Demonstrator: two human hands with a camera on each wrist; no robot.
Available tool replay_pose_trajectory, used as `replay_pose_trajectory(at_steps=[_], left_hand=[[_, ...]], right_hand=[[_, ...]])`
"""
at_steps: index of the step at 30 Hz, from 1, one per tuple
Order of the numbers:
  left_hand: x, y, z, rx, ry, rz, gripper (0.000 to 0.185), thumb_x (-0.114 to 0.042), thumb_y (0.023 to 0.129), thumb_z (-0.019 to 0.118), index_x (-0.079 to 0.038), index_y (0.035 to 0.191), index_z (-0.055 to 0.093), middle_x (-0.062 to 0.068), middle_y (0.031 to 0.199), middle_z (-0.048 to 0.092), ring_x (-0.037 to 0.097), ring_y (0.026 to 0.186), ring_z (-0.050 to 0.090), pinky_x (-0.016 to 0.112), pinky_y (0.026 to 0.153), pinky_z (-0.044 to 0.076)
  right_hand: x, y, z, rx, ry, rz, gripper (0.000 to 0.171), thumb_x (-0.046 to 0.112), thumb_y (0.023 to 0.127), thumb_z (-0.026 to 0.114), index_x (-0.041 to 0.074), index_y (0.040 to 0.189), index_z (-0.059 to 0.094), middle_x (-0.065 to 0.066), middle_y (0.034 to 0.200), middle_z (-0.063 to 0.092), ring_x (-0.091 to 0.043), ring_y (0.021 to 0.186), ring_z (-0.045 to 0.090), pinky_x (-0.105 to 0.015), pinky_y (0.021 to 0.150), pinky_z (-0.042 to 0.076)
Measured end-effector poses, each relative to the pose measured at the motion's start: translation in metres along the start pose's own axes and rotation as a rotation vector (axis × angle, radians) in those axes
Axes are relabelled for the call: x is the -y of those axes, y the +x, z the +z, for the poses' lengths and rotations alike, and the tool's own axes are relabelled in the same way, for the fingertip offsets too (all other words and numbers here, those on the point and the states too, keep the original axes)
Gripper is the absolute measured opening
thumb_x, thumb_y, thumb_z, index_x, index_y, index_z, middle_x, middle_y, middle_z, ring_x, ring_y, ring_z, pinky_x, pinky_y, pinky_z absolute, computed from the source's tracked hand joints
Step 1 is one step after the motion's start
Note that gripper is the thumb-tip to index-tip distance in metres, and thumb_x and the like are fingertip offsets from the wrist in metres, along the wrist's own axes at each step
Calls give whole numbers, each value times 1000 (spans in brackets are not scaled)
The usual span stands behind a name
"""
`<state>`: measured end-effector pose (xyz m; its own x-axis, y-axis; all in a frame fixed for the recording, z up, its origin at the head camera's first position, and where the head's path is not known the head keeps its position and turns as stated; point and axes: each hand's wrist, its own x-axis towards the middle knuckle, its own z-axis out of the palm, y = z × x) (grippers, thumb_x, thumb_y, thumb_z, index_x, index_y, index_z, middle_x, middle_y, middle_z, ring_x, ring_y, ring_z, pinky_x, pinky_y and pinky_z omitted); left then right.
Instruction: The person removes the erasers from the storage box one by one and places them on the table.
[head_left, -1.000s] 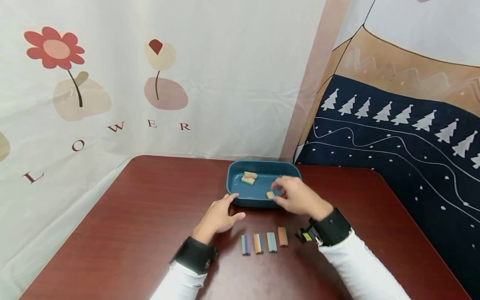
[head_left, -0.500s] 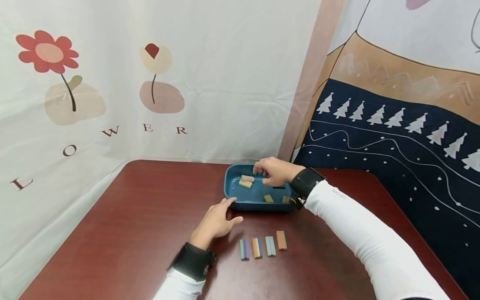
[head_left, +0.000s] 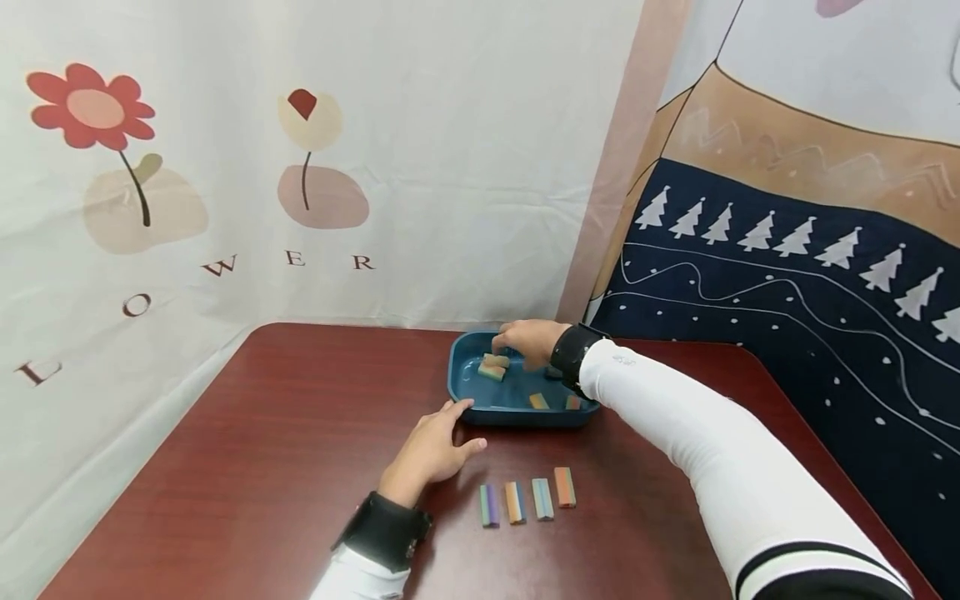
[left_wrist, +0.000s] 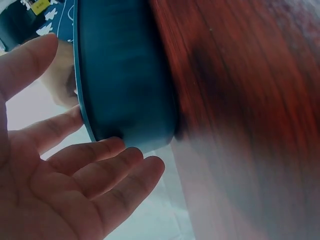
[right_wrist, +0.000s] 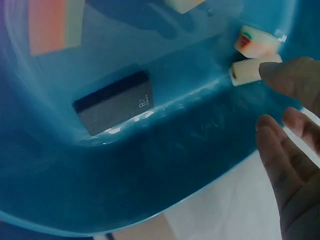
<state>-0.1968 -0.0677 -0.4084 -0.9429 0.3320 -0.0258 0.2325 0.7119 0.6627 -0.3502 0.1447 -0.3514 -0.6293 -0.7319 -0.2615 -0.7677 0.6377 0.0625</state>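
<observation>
we see the right hand reached into the blue tray at the far middle of the tabletop. its fingertips sit at the two stacked pale blocks in the tray's far left part; in the right wrist view one finger touches the end of a block. fingers are loosely bent. we can't tell whether it actually grips a block or just touches it.

left hand lies flat on the tabletop just in front of the tray's near left corner, fingers straight and slightly spread, holding nothing. left wrist view shows the fingertips against the tray's outer wall.

inside the tray, besides the pale pair: an orange-and-green block near the front wall, and another small orange block at the front right corner, partly hidden by the right sleeve. right wrist view also shows a dark card-like piece lying on the tray floor.

on the tabletop in front of the tray we have a row of four blocks, side by side, not touching: purple-green, orange, blue-green, red-orange. the row is just right of the left hand, well apart from the tray.

both wrists carry black bands. printed cloths hang behind the tabletop.
</observation>
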Motion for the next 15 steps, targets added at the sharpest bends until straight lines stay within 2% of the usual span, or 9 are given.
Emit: replay_pose_trajectory(at_steps=[3, 6, 10, 15], left_hand=[[0, -1, 1, 14, -8, 5, 64, -33, 92, 68, -11, 147, 44, 21, 148, 39, 45, 133, 37, 61, 102, 35], [0, 0, 2, 16, -8, 18, 63, -34, 92, 68, -11, 147, 44, 23, 148, 39, 45, 133, 37, 60, 102, 35], [1, 0, 1, 13, -10, 20, 63, -34, 93, 67, -12, 147, 44, 24, 148, 38, 45, 133, 37, 60, 102, 36], [1, -1, 0, 3, -13, 19, 63, -33, 92, 68, -10, 146, 45, 23, 147, 40, 44, 132, 38, 60, 101, 36]], right_hand=[[1, 8, 4, 22, -63, -28, 57, -4, 81, 75, 14, 132, 58, -8, 128, 56, -21, 111, 58, -30, 88, 52], [3, 15, 5, 7, -106, -65, 58, -7, 79, 75, 14, 131, 59, -9, 128, 56, -22, 110, 59, -31, 87, 52], [4, 24, 7, -28, -204, -146, 54, -11, 77, 75, 12, 124, 63, -7, 119, 60, -21, 104, 62, -29, 84, 53], [0, 35, 15, -34, -340, -215, 48, -8, 79, 75, 14, 120, 65, -4, 111, 63, -18, 96, 64, -27, 81, 54]])
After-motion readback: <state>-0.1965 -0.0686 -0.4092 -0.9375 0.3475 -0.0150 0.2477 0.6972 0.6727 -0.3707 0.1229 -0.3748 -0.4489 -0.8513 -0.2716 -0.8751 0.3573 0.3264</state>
